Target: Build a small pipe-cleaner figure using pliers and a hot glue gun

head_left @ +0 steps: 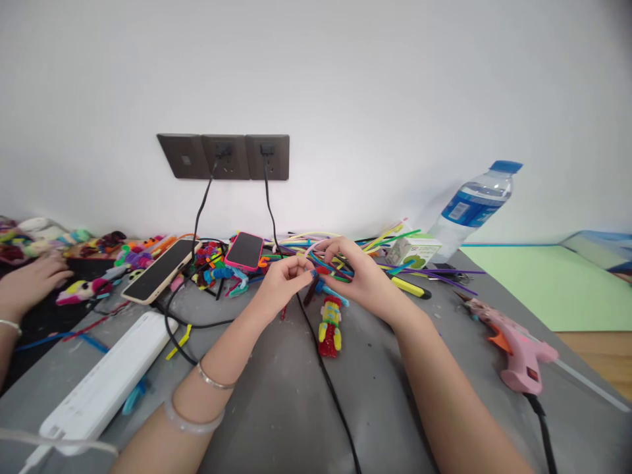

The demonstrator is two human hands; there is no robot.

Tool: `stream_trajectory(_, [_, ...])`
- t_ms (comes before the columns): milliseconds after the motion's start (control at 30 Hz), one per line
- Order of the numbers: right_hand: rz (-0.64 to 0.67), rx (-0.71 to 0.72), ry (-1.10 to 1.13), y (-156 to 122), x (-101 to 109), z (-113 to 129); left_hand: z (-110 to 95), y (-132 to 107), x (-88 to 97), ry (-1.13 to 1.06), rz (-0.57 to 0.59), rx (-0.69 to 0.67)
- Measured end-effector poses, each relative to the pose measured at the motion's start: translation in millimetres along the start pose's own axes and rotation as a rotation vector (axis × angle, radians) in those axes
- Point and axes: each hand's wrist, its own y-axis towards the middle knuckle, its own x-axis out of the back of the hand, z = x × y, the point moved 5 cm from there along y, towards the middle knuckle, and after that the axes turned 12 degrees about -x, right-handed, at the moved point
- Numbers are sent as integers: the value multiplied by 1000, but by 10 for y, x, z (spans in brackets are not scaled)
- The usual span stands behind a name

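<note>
Near the back of the table, my left hand [287,284] is closed in a pinch, thumb against fingers. What sits in the pinch is too small to make out. Just right of it, my right hand [359,276] curls its fingers and thumb toward the same spot, around something I cannot make out. A pale pink strip [312,249] curves beside its fingertips; whether it is held is unclear. Below the hands lies a red and yellow pipe-cleaner figure [330,327]. Behind them spreads a pile of coloured pipe cleaners [378,245], partly hidden by my fingers.
A pink glue gun [526,359] lies right, beyond a yellow utility knife [409,287], a small box [413,250] and a water bottle [471,207]. Leftward are two phones [162,271], a power strip [111,382] and another person's hand [37,280]. A black cable [328,382] crosses the table.
</note>
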Motion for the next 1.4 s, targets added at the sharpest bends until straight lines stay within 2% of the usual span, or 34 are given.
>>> stream_trajectory(267, [17, 26, -12, -2, 7, 29, -11, -2, -1, 19, 12, -11])
stream_trajectory(1400, [-100, 61, -24, 7, 117, 78, 32, 0, 35, -3, -45, -34])
